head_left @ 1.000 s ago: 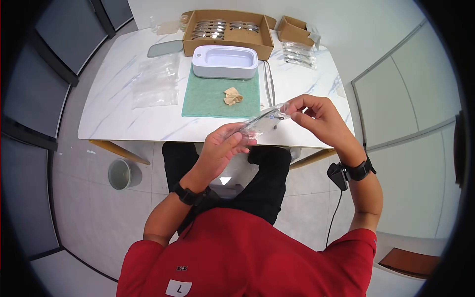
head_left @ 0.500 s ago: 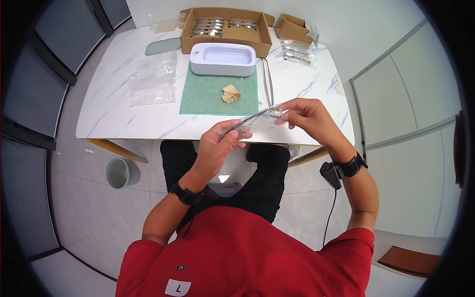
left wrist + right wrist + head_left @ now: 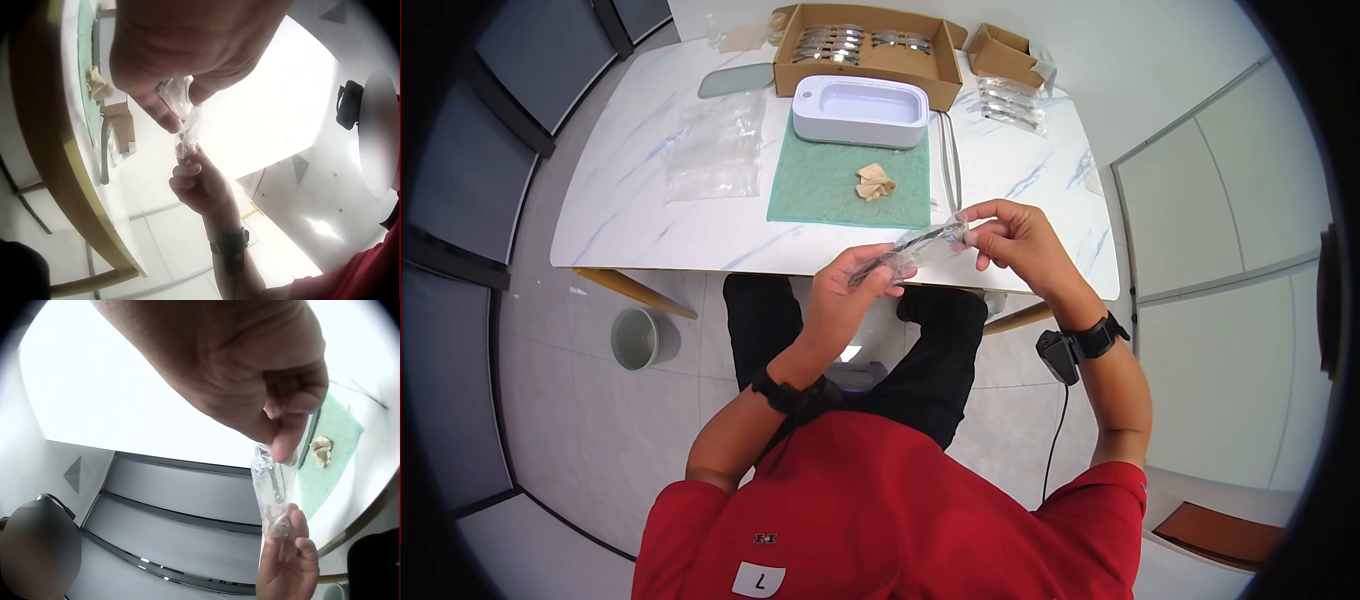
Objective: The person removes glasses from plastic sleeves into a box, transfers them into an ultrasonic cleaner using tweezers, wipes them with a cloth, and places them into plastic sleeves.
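A clear plastic bag [image 3: 928, 243] with a dark, slim pair of glasses inside is held above the table's front edge. My left hand [image 3: 843, 302] grips its lower left end between thumb and fingers. At the upper right end, my right hand [image 3: 1028, 252] pinches the bag's edge with thumb and forefinger. In the right wrist view the crinkled bag [image 3: 270, 487] stretches between both hands, with a small blue print near the pinched end. Seen from the left wrist, the bag [image 3: 185, 139] runs from the left fingers to the right hand's fingertips.
A beige cloth [image 3: 874, 183] lies on a green towel [image 3: 815, 195], behind which stands a white ultrasonic-cleaner-like basin [image 3: 860, 125]. At the back are a cardboard box [image 3: 945, 85] of glasses and several bagged glasses [image 3: 1012, 105]. Flat plastic bags [image 3: 715, 150] lie left; a bin [image 3: 636, 338] stands below.
My right hand has shifted a little left and toward my left hand, still pinching the bag's end. My left hand keeps its grip. The head view has tilted slightly.
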`<state>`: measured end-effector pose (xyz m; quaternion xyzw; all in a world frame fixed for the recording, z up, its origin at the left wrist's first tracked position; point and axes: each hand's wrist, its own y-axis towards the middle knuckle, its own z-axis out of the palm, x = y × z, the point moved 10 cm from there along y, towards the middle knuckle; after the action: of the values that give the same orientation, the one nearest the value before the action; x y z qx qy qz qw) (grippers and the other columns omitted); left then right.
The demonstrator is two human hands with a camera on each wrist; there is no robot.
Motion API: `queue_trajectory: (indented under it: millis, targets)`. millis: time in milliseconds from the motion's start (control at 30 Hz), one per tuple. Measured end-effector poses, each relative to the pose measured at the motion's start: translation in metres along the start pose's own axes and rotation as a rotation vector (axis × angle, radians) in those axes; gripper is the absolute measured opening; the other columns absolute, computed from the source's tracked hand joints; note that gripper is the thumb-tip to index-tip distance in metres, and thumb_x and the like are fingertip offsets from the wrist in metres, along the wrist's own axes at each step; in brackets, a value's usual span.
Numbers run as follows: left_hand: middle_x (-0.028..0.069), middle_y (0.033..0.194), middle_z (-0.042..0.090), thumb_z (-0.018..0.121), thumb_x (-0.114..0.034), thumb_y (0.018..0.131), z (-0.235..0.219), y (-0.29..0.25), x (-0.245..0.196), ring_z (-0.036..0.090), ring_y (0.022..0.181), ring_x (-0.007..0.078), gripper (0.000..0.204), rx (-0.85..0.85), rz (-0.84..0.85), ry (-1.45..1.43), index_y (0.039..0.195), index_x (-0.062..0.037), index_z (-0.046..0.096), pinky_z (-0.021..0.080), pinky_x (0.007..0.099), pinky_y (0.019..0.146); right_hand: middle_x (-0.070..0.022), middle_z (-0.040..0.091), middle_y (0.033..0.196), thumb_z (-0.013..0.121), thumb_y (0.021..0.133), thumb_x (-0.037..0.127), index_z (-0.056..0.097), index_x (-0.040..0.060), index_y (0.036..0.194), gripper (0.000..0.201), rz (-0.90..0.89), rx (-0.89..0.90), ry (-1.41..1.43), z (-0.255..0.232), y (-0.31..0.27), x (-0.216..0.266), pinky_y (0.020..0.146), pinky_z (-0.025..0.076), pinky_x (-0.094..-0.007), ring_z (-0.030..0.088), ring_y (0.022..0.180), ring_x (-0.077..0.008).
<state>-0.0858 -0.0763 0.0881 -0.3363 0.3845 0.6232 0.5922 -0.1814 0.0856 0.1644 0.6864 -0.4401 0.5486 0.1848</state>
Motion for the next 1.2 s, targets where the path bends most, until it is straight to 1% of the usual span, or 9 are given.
queue_trajectory:
  millis: [233, 467, 567, 667, 800, 867, 967, 1100, 1200]
  targets:
    - [0.0169, 0.116, 0.065, 0.055, -0.003, 0.098, -0.003, 0.000, 0.001, 0.068, 0.103, 0.0230, 0.029, -0.036, 0.033, 0.042, 0.126, 0.0054, 0.054, 0.057, 0.0297, 0.083, -0.0048, 0.072, 0.086, 0.069, 0.091, 0.010, 0.069, 0.0005, 0.115, 0.026, 0.007, -0.011, 0.071, 0.002, 0.001, -0.011, 0.055, 0.041, -0.0180, 0.062, 0.064, -0.0064]
    - [0.0174, 0.116, 0.066, 0.054, -0.004, 0.098, -0.008, -0.005, 0.005, 0.069, 0.100, 0.0243, 0.028, 0.016, -0.081, 0.055, 0.126, 0.0040, 0.055, 0.058, 0.0308, 0.081, -0.0049, 0.071, 0.087, 0.069, 0.090, 0.009, 0.071, 0.0001, 0.111, 0.023, 0.006, 0.012, 0.086, 0.008, 0.003, -0.025, 0.056, 0.042, -0.0185, 0.057, 0.065, -0.0063]
    - [0.0188, 0.116, 0.066, 0.054, -0.006, 0.099, -0.018, -0.008, 0.006, 0.070, 0.100, 0.0262, 0.029, 0.008, -0.094, 0.070, 0.127, 0.0032, 0.055, 0.057, 0.0319, 0.082, -0.0042, 0.070, 0.084, 0.069, 0.089, 0.008, 0.071, 0.0002, 0.108, 0.021, 0.021, -0.010, 0.153, 0.004, 0.004, -0.033, 0.056, 0.042, -0.0184, 0.055, 0.065, -0.0059]
    - [0.0200, 0.116, 0.067, 0.054, -0.007, 0.099, -0.021, -0.007, 0.004, 0.070, 0.099, 0.0266, 0.030, -0.008, -0.109, 0.071, 0.127, 0.0031, 0.054, 0.057, 0.0315, 0.080, -0.0028, 0.068, 0.082, 0.067, 0.088, 0.008, 0.068, 0.0009, 0.105, 0.019, 0.042, -0.103, 0.272, -0.008, 0.004, -0.038, 0.056, 0.043, -0.0186, 0.056, 0.065, -0.0056]
    - [0.0202, 0.114, 0.068, 0.055, -0.008, 0.099, -0.019, -0.005, 0.006, 0.071, 0.097, 0.0267, 0.030, -0.006, -0.112, 0.062, 0.127, 0.0030, 0.054, 0.057, 0.0306, 0.079, -0.0050, 0.071, 0.084, 0.068, 0.087, 0.008, 0.068, 0.0002, 0.106, 0.021, 0.043, -0.084, 0.255, -0.004, 0.003, -0.038, 0.056, 0.042, -0.0185, 0.060, 0.069, -0.0067]
    - [0.0199, 0.111, 0.069, 0.055, -0.008, 0.099, -0.021, -0.004, 0.006, 0.071, 0.096, 0.0265, 0.029, -0.008, -0.115, 0.065, 0.126, 0.0030, 0.055, 0.058, 0.0303, 0.077, -0.0054, 0.071, 0.085, 0.068, 0.087, 0.009, 0.067, 0.0003, 0.107, 0.022, 0.015, -0.022, 0.165, 0.000, 0.002, -0.029, 0.057, 0.043, -0.0191, 0.060, 0.070, -0.0073]
    - [0.0190, 0.107, 0.070, 0.055, -0.007, 0.099, -0.029, -0.006, -0.002, 0.072, 0.091, 0.0254, 0.025, -0.020, -0.122, 0.099, 0.121, 0.0032, 0.057, 0.057, 0.0294, 0.074, -0.0051, 0.071, 0.085, 0.067, 0.087, 0.009, 0.067, 0.0001, 0.108, 0.023, -0.007, -0.022, 0.204, -0.008, 0.003, -0.033, 0.059, 0.044, -0.0196, 0.060, 0.071, -0.0078]
    - [0.0170, 0.101, 0.072, 0.055, -0.007, 0.099, -0.058, -0.013, -0.023, 0.072, 0.083, 0.0216, 0.019, -0.071, -0.091, 0.180, 0.114, 0.0029, 0.061, 0.056, 0.0272, 0.067, -0.0079, 0.069, 0.086, 0.065, 0.088, 0.008, 0.066, -0.0011, 0.108, 0.022, 0.005, -0.169, 0.331, -0.037, 0.006, -0.041, 0.062, 0.045, -0.0205, 0.057, 0.069, -0.0083]
    - [0.0157, 0.097, 0.072, 0.055, -0.007, 0.098, -0.100, -0.024, -0.052, 0.071, 0.079, 0.0186, 0.018, -0.138, -0.071, 0.309, 0.111, 0.0019, 0.064, 0.053, 0.0255, 0.062, -0.0071, 0.068, 0.085, 0.061, 0.089, 0.005, 0.065, -0.0010, 0.108, 0.020, -0.014, -0.239, 0.436, -0.053, 0.004, -0.045, 0.062, 0.045, -0.0211, 0.057, 0.069, -0.0091]
